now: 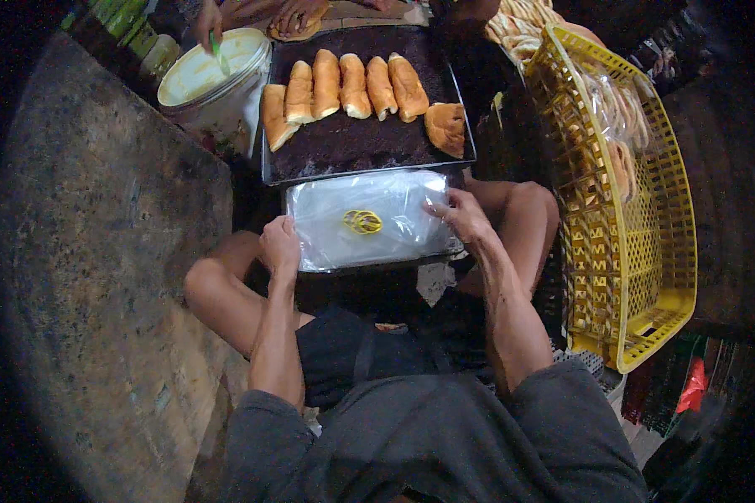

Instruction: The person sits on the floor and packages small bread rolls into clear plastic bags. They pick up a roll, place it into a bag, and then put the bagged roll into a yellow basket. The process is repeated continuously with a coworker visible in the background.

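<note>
A stack of clear plastic bags [327, 201] lies flat in front of my crossed legs, with a yellow printed mark near its middle. My left hand [278, 246] is closed on the left edge of the stack, its fingertips turned under or behind the plastic. At the right edge, my right hand [468, 216] pinches the plastic between thumb and fingers. Just beyond the bags, a tray [335, 155] spread with dark brown crumbs carries a row of long golden bread rolls [354, 86]. A folded bun [445, 129] rests at the tray's right edge.
A white bucket [256, 92] of pale cream stands at the far left; a co-worker's hand [208, 23] holds a green-handled spatula in it. Another hand [296, 18] touches bread behind the tray. A yellow plastic crate [621, 327] on the right holds bagged bread [625, 113].
</note>
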`<state>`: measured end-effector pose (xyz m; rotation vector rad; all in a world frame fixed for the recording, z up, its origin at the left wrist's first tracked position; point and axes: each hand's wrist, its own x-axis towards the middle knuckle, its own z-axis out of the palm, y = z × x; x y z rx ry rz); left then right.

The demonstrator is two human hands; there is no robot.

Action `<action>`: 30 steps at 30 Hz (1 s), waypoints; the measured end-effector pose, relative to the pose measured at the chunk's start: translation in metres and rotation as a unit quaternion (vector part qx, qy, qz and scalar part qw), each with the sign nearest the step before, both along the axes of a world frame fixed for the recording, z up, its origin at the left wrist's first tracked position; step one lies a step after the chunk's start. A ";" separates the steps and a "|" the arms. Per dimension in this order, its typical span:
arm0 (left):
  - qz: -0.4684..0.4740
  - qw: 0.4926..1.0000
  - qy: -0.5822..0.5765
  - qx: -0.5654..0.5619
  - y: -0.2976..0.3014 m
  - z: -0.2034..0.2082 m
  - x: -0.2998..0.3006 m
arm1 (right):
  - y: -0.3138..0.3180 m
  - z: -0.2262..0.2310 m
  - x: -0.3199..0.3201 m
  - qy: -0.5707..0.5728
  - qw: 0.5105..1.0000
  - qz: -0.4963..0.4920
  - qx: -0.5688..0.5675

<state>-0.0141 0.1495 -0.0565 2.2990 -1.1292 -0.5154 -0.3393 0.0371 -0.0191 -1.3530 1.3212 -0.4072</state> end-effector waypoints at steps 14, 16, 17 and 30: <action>0.019 0.998 0.048 0.021 -0.009 -0.016 -0.006 | 0.006 0.002 0.017 0.103 0.980 0.023 -0.169; 0.023 0.997 0.069 0.034 0.000 -0.020 -0.008 | 0.014 0.013 0.023 0.093 0.981 0.016 -0.167; 0.022 0.996 0.078 0.028 -0.001 -0.014 -0.004 | 0.003 0.007 0.012 0.129 0.979 -0.008 -0.156; 0.027 0.993 0.042 0.107 -0.006 0.025 -0.025 | -0.029 0.159 -0.048 -0.052 0.986 -0.062 -0.144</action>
